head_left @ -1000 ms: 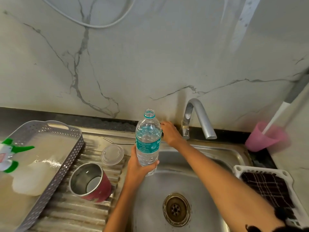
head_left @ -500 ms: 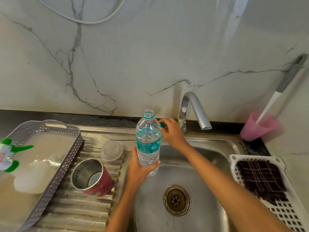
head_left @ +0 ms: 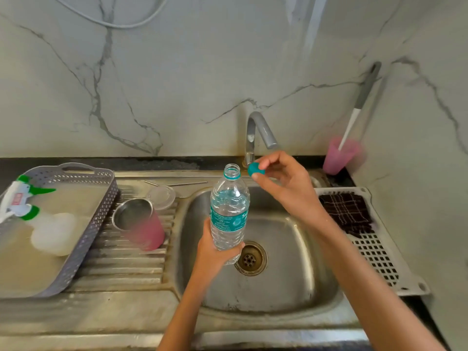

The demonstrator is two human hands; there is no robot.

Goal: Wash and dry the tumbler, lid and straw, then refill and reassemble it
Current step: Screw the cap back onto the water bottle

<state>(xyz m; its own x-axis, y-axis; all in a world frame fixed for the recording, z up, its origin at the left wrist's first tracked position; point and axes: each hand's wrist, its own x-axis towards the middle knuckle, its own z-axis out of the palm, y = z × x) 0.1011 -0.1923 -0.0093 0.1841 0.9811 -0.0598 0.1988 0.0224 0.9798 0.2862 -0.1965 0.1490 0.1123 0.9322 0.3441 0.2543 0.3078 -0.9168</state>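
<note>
over steel sink point(head_left: 291, 295), left hand point(head_left: 215, 252) gripping bottle point(head_left: 229, 211), right hand point(head_left: 283, 178) pinching cap point(head_left: 254, 169)

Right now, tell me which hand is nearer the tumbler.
Left. The left hand grips the water bottle just right of the tumbler; the right hand holds the cap farther right, by the tap.

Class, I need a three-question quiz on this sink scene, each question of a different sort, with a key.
1. True or false: the water bottle is capped.
2. Which hand holds the teal cap? A left hand B right hand
3. Fill in: the pink tumbler stands on the ______, left of the sink basin.

Key: 1 false; 2 B; 3 draining board.
</note>
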